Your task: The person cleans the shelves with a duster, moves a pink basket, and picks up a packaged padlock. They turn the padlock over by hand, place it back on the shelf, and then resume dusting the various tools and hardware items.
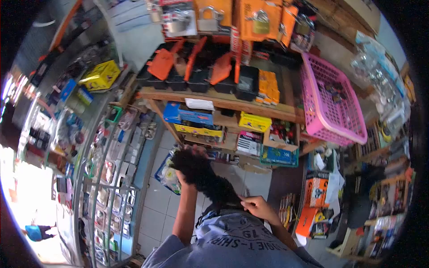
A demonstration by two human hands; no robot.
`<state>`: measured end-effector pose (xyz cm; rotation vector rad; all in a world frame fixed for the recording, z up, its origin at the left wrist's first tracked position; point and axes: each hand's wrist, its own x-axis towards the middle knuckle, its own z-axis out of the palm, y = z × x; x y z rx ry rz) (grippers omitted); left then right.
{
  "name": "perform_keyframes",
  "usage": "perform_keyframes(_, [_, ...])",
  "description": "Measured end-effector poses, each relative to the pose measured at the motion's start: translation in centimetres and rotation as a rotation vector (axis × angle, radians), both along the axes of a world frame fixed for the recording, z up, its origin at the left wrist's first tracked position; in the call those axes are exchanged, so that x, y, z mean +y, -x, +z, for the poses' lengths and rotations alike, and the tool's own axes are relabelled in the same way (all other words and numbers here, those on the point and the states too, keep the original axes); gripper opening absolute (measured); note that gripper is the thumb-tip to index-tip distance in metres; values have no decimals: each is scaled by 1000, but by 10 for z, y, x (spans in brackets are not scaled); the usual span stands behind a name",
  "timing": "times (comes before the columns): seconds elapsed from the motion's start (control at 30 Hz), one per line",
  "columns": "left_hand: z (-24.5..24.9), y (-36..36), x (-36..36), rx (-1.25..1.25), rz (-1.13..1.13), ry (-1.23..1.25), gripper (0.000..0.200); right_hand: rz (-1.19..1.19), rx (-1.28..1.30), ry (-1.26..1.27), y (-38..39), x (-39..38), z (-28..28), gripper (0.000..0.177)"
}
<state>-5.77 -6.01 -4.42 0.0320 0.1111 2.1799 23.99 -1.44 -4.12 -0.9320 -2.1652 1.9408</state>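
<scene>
A fluffy black duster [196,172] slants across the middle of the view, its lower end close to the waist of the grey T-shirt. My left hand [182,177] is at the upper left side of the black fluff, its fingers mostly hidden in or behind it. Beside the lower end is my right hand [254,204], closed, with thumb and fingers together at the duster's narrow end. Beyond the fluff, a tray of packaged goods [169,175] rests low down near the tiled floor.
Ahead stands a wooden shelf [219,99] with black bins and orange lids. A pink basket [333,107] sits at its right end. Glass display shelving [111,178] lines the left; boxes and tools [318,192] crowd the right. Padlocks [260,24] hang above.
</scene>
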Motion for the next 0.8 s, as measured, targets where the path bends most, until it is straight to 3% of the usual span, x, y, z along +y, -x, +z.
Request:
perform_keyframes(0.1, [15,-2,20,30,-1,189,46,-99,-51,-34,-11,-15,10,35])
perform_keyframes(0.13, [6,-7,31,241,31,155,50,-125,5,-49,-14,-18,2,34])
perform_keyframes(0.17, [-3,-19,35,226,44,148,50,-142,60,-66,-16,-18,-2,33])
perform_keyframes(0.23, [6,-49,47,88,-114,79,50,-191,44,-41,-6,-14,12,34])
perform_keyframes(0.3, [-3,-66,55,135,-223,50,52,-282,61,10,-4,-5,16,30])
perform_keyframes(0.4, [22,-68,64,166,-248,203,57,-243,8,50,-12,2,7,29])
perform_keyframes(0.47, [30,-50,66,212,-116,-85,57,-179,16,0,-20,2,-7,27])
perform_keyframes(0.5, [37,-39,64,212,-98,-89,57,-162,16,-6,-28,-1,-15,27])
perform_keyframes(0.57, [48,-18,57,161,-34,97,63,-154,-72,45,-32,-4,-18,24])
perform_keyframes(0.6, [44,-17,55,182,-12,45,62,-183,41,-10,-27,-9,-11,25])
perform_keyframes(0.73, [38,-54,39,262,-44,100,56,-117,-13,-26,-11,-3,-4,29])
perform_keyframes(0.8, [26,-65,37,156,-126,116,57,-167,15,116,4,0,3,29])
